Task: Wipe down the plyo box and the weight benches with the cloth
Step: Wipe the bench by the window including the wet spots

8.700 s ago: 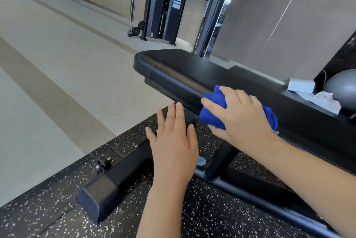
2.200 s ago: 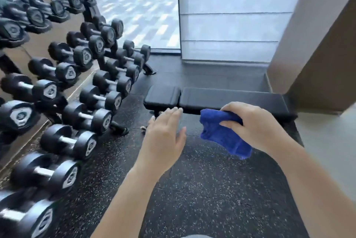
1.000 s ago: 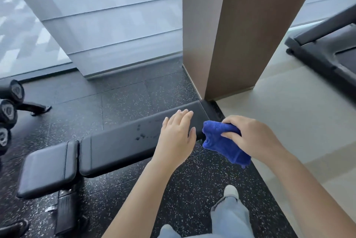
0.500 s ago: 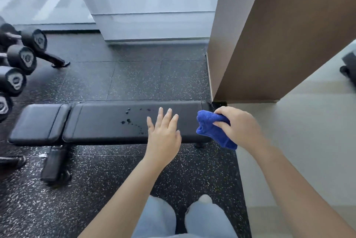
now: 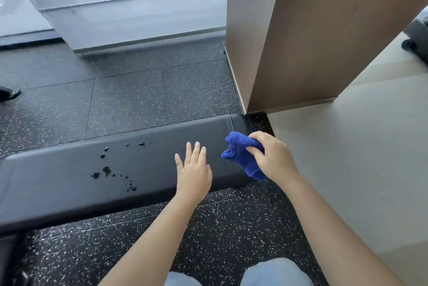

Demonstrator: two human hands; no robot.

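right hand (image 5: 274, 159) pinches the bunched blue cloth (image 5: 239, 154) over the right end of the weight bench (image 5: 58, 193), near its front edge; can't tell if it touches the pad. left hand (image 5: 193, 170) hovers over the pad, fingers straight and spread, holding nothing. dark wet spots (image 5: 107, 170) sit mid-pad. i'd flatten the cloth, then make long overlapping passes leftward through the spots, edges last.
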